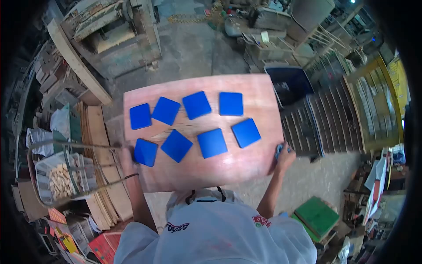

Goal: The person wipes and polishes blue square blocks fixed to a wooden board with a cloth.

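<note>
A pale, pinkish wooden board [198,171] lies flat in front of my waist. Several blue square pieces [177,146] are spread over it in two loose rows, some turned at an angle. At the board's near left edge is my left hand [127,157], closed around the edge, its fingers partly hidden. My right hand [285,157] is closed at the right edge of the board. A small crumpled bluish thing, perhaps a cloth [278,151], shows between that hand and the board. What holds the board up from below is hidden.
A metal-framed rack [66,171] and a white crate [47,178] of small wooden pieces stand at left, beside long planks [107,176]. Beyond the board's right corner is a dark bin [288,79] next to slatted racks [334,116]. A green block [317,216] sits lower right.
</note>
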{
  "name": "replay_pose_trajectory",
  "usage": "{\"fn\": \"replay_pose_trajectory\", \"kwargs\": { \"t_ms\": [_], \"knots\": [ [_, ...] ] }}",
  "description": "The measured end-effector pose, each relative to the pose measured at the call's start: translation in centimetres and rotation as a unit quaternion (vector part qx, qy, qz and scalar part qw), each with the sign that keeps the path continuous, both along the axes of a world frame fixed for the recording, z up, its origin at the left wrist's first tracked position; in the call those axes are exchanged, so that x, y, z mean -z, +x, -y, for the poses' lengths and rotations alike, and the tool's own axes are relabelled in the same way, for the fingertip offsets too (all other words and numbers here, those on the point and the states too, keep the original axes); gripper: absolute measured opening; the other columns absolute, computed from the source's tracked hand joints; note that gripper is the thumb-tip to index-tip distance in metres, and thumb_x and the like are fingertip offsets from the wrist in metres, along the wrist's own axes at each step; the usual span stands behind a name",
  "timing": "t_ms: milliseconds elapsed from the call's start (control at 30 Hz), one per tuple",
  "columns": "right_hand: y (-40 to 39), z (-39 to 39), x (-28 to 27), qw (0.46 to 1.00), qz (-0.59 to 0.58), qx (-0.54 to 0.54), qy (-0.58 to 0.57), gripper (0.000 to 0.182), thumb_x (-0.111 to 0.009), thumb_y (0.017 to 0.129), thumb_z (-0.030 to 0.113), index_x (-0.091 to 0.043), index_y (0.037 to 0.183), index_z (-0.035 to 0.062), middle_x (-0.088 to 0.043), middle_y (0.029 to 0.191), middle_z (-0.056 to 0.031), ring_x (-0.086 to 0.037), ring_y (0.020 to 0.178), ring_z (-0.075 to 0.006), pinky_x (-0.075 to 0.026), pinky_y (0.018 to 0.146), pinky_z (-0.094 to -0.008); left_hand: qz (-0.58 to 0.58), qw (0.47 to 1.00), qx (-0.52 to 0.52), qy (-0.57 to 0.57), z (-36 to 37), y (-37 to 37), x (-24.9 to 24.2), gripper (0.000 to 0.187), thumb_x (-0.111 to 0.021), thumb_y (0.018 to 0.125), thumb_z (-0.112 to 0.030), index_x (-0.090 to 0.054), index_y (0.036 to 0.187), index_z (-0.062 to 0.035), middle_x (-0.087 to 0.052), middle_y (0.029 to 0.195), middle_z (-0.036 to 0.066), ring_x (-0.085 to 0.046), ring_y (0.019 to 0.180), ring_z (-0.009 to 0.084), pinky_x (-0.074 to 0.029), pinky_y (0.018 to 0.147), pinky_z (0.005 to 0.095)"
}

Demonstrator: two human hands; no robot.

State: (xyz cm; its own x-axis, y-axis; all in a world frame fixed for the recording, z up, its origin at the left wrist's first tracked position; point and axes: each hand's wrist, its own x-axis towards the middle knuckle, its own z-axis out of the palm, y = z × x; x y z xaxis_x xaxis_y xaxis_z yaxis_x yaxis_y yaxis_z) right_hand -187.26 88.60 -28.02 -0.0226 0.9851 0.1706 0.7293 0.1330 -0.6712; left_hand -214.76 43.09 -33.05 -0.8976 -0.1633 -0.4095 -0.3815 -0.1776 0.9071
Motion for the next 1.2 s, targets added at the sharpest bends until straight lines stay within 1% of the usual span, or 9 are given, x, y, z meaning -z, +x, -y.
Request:
{"fn": "replay_pose_trajectory", "kwargs": {
  "t_ms": [200,367,500,600,700,733,867,1067,1200],
  "knots": [
    [-14.2,-6.9,0.2,0.992,0.043,0.120,-0.023,0.045,-0.058,0.077,0.037,-0.063,0.089,-0.0070,-0.062,0.081,-0.0256,-0.061,0.078,-0.0359,-0.046,0.068,-0.0428,-0.028,0.999,0.003,0.033,-15.1,-21.9,-0.8,0.016,-0.050,0.078,-0.019,-0.057,0.072,-0.0053,-0.047,0.066,-0.002,-0.043,0.058,0.0087,-0.037,0.051,0.0248],
    [-20.3,-12.3,-0.9,0.972,0.100,0.210,-0.027,0.043,-0.054,0.080,0.037,-0.064,0.088,-0.0042,-0.061,0.082,-0.0261,-0.060,0.074,-0.0386,-0.046,0.066,-0.0460,-0.025,0.964,0.263,-0.002,-25.3,-37.4,-1.4,0.023,-0.051,0.080,-0.023,-0.056,0.075,-0.0017,-0.049,0.067,-0.001,-0.046,0.063,0.0105,-0.039,0.055,0.0279],
    [-27.2,-16.0,-2.1,0.963,0.075,0.256,-0.040,0.045,-0.052,0.079,0.037,-0.063,0.089,-0.0053,-0.061,0.081,-0.0260,-0.061,0.074,-0.0367,-0.046,0.066,-0.0451,-0.077,0.944,0.321,0.002,-34.3,-47.2,-4.9,0.030,-0.050,0.082,-0.028,-0.056,0.075,0.0015,-0.054,0.068,0.003,-0.049,0.064,0.0117,-0.040,0.057,0.0295],
    [-33.4,-19.5,-1.9,0.957,0.081,0.279,-0.013,0.042,-0.050,0.079,0.035,-0.064,0.089,-0.0034,-0.063,0.081,-0.0221,-0.061,0.073,-0.0359,-0.045,0.067,-0.0455,-0.146,0.894,0.385,-0.174,-39.9,-55.6,-3.8,0.038,-0.051,0.081,-0.035,-0.053,0.073,0.0024,-0.052,0.064,0.011,-0.048,0.064,0.0123,-0.038,0.058,0.0305],
    [-43.9,-26.2,-1.6,0.949,0.085,0.299,-0.058,0.040,-0.049,0.081,0.035,-0.065,0.090,-0.0011,-0.063,0.082,-0.0212,-0.061,0.074,-0.0357,-0.045,0.066,-0.0449,-0.194,0.912,0.313,-0.180,-45.8,-65.5,-1.4,0.038,-0.051,0.081,-0.034,-0.050,0.071,0.0024,-0.048,0.062,0.009,-0.045,0.064,0.0118,-0.037,0.058,0.0303],
    [-47.2,-28.2,-1.7,0.969,-0.046,0.222,-0.097,0.040,-0.049,0.081,0.035,-0.064,0.091,-0.0003,-0.063,0.084,-0.0211,-0.060,0.076,-0.0354,-0.044,0.068,-0.0451,-0.114,0.901,0.355,-0.221,-47.1,-69.1,-4.5,0.035,-0.052,0.081,-0.031,-0.052,0.072,0.0024,-0.053,0.069,0.008,-0.047,0.068,0.0124,-0.038,0.061,0.0294],
    [-62.9,-34.5,-4.5,0.972,0.011,0.233,-0.020,0.042,-0.047,0.078,0.038,-0.066,0.083,0.0006,-0.064,0.077,-0.0178,-0.061,0.071,-0.0310,-0.045,0.067,-0.0430,-0.148,0.948,0.272,-0.073,-51.5,-80.5,-9.2,0.026,-0.052,0.082,-0.026,-0.054,0.071,-0.0024,-0.049,0.068,-0.002,-0.044,0.067,0.0100,-0.036,0.060,0.0260],
    [-82.1,-45.3,-5.9,0.974,0.002,0.227,-0.006,0.039,-0.050,0.079,0.036,-0.066,0.087,0.0005,-0.064,0.079,-0.0172,-0.061,0.071,-0.0298,-0.046,0.066,-0.0406,-0.127,0.959,0.245,-0.061,-58.4,-98.2,-10.2,0.029,-0.051,0.082,-0.025,-0.053,0.071,0.0014,-0.047,0.068,-0.002,-0.041,0.066,0.0086,-0.035,0.059,0.0252],
    [-93.9,-52.4,-4.5,0.975,0.010,0.220,-0.020,0.039,-0.049,0.081,0.033,-0.064,0.093,-0.0012,-0.062,0.086,-0.0226,-0.059,0.079,-0.0372,-0.045,0.069,-0.0444,-0.147,0.963,0.225,-0.024,-66.1,-111.1,-9.9,0.028,-0.051,0.082,-0.023,-0.056,0.076,0.0039,-0.053,0.071,0.001,-0.046,0.069,0.0093,-0.037,0.062,0.0254]
  ]
}}
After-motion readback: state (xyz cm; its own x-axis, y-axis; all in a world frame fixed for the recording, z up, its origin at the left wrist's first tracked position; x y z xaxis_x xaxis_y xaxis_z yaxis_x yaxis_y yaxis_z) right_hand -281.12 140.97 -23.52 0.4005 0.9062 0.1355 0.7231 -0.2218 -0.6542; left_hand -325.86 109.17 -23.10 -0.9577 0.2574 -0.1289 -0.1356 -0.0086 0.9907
